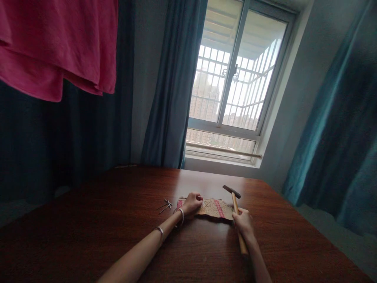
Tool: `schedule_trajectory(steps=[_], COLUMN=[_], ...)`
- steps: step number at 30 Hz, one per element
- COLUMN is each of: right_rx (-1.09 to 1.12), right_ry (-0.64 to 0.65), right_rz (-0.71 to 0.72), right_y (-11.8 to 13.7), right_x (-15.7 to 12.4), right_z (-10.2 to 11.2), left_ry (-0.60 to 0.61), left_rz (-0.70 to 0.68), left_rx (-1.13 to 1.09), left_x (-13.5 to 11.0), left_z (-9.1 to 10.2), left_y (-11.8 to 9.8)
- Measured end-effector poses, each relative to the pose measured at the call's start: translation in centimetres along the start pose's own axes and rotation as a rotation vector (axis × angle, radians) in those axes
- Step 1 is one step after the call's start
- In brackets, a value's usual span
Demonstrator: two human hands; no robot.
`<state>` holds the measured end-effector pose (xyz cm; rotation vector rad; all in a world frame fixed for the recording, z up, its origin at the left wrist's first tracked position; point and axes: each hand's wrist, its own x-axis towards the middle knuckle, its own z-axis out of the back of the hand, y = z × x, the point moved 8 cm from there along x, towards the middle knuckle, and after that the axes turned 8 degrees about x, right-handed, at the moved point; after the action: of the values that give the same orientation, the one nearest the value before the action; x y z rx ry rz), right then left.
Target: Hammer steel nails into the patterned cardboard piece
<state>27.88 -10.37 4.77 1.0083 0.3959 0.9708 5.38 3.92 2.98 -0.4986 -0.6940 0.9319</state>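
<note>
My right hand [244, 221] is wrapped round the wooden handle of a hammer [235, 202]. The hammer's dark metal head is raised at the far end, beside the right edge of a flat piece of patterned cardboard [209, 209]. This tan piece has pink bands and a ragged edge. Over its left part, my left hand [193, 202] is closed in a pinch, and whatever is between the fingertips is too small to make out. Several loose nails [165, 206] lie in a small pile on the table, left of the cardboard.
Everything lies on a dark reddish-brown wooden table [123, 220]. Beyond it stand a barred window [232, 78] and blue curtains [165, 98]. A pink cloth [59, 47] hangs at the upper left, above the table's height.
</note>
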Motion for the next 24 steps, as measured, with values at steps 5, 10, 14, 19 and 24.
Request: schedule_trajectory(steps=[5,10,14,19,24], right_rx=[-0.085,-0.114,-0.157,-0.197,-0.258], right_ry=[0.041,0.027,-0.003,0.005,0.029], right_rz=[-0.005,0.019,0.003,0.003,0.007], right_y=[-1.3,-2.0,-2.6,-2.4,-1.9], right_x=[0.5,0.9,1.2,1.0,0.6], right_z=[-0.5,-0.8,-0.6,-0.5,-0.4], left_ry=[-0.015,-0.016,-0.020,-0.017,-0.018], left_rz=[0.000,0.003,-0.004,0.002,0.008], left_rx=[0.038,0.020,0.003,-0.015,-0.016], left_x=[-0.1,-0.2,-0.4,-0.5,-0.5], left_z=[0.3,0.5,0.8,0.9,1.0], left_y=[-0.2,-0.4,-0.8,-1.1,-1.2])
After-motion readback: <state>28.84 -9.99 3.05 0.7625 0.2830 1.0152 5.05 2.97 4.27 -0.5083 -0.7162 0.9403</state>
